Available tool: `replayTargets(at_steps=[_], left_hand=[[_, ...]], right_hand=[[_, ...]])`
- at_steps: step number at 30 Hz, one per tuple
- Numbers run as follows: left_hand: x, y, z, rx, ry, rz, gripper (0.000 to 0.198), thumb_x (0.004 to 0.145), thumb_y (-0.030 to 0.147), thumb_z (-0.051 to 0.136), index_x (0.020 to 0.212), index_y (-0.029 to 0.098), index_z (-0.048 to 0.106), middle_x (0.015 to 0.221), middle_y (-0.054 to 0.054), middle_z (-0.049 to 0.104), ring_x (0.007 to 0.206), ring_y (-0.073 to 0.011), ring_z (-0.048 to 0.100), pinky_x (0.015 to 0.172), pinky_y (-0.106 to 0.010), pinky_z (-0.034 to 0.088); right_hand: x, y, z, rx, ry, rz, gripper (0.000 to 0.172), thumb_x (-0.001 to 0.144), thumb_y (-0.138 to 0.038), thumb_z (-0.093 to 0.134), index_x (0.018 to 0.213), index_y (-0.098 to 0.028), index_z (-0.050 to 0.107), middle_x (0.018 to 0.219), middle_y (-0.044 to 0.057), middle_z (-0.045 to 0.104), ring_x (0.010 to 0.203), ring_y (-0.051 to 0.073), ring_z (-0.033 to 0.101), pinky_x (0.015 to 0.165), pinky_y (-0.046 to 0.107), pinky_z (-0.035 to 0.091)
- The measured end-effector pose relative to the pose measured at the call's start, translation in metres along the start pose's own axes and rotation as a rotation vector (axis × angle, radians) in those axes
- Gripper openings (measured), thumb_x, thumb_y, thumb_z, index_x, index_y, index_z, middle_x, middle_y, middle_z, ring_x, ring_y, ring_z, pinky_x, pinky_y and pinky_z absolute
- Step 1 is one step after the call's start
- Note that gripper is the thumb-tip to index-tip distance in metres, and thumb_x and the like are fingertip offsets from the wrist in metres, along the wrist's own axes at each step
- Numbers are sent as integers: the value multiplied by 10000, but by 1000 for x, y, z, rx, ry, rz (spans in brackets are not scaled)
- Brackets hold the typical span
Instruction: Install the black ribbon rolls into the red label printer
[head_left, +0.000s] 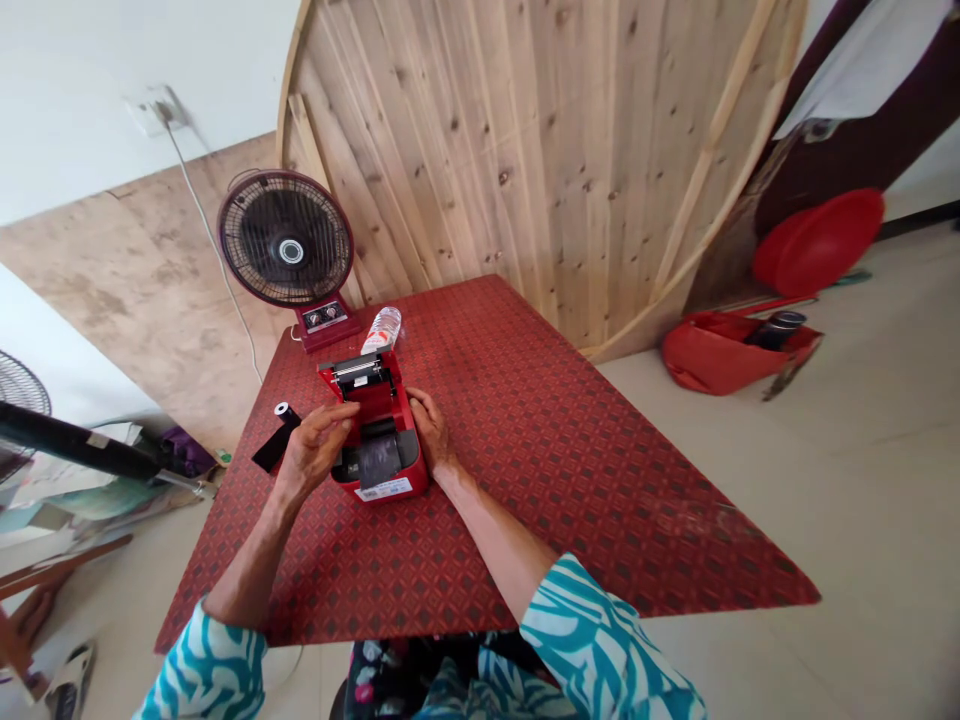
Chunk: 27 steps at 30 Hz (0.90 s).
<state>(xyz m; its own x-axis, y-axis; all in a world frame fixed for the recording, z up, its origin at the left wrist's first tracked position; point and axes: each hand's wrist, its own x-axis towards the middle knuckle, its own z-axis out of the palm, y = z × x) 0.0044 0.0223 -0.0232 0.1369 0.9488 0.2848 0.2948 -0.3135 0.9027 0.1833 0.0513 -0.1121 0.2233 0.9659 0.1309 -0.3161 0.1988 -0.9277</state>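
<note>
An open red thermal printer [375,440] sits on the red patterned table [570,480], with its lid tilted up toward the far side. A dark ribbon sheet [379,460] lies inside its lower compartment. My left hand [319,447] curls over the printer's left side, fingers reaching toward the hinge area. Just beside that hand lies a black ribbon strip [268,445] with a white-cored roll [283,409] at its far end. Whether the hand pinches the ribbon is hidden. My right hand [431,430] grasps the printer's right wall.
A plastic water bottle [381,330] lies behind the printer, near a red-based desk fan [285,238]. A black pole [75,440] juts in at left. A red basin [819,242] and red bag [720,352] lie on the floor at right.
</note>
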Motion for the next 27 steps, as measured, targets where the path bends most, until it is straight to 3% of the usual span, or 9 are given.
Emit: replayTargets(at_steps=[5, 9, 12, 17, 22, 27], left_hand=[[44, 13, 12, 222, -338, -10, 178, 646, 201, 741, 804, 280, 761, 863, -29, 750, 845, -253, 678, 848, -315, 483], [67, 3, 19, 422, -540, 102, 132, 604, 211, 732, 694, 309, 738, 651, 6, 724, 558, -199, 644, 580, -246, 457], [71, -1, 21, 453, -578, 118, 125, 620, 201, 707, 683, 304, 740, 657, -4, 727, 556, -199, 641, 552, -246, 432], [67, 4, 21, 484, -633, 94, 218, 624, 156, 694, 772, 302, 760, 784, -17, 748, 719, -233, 674, 670, -277, 463], [62, 10, 19, 564, -502, 222, 289, 596, 145, 737, 836, 306, 760, 833, -14, 740, 760, -242, 669, 687, -285, 478], [51, 19, 16, 618, -418, 225, 278, 681, 156, 711, 927, 284, 735, 929, -44, 705, 874, -249, 650, 809, -320, 481]], right_hand=[[0, -4, 1, 13, -3, -6, 304, 820, -416, 517, 1033, -268, 676, 1080, -3, 695, 1057, 187, 596, 999, 348, 410], [0, -6, 1, 20, 1, -26, 275, 809, -388, 525, 1003, -278, 685, 1059, -9, 703, 1055, 182, 593, 1007, 345, 405], [2, -6, 1, 28, 8, -31, 267, 802, -380, 526, 991, -281, 686, 1060, -10, 702, 1045, 179, 594, 1002, 343, 410], [3, -4, 2, 10, 10, -43, 272, 811, -375, 505, 1000, -282, 678, 1058, -6, 697, 1042, 181, 591, 1009, 360, 401], [3, -4, 2, -12, 9, -34, 283, 814, -378, 496, 1011, -282, 676, 1066, -6, 697, 1057, 184, 593, 1006, 362, 403], [3, -4, 1, -24, -12, -32, 313, 825, -392, 483, 1042, -258, 665, 1089, 13, 690, 1062, 193, 597, 1002, 367, 412]])
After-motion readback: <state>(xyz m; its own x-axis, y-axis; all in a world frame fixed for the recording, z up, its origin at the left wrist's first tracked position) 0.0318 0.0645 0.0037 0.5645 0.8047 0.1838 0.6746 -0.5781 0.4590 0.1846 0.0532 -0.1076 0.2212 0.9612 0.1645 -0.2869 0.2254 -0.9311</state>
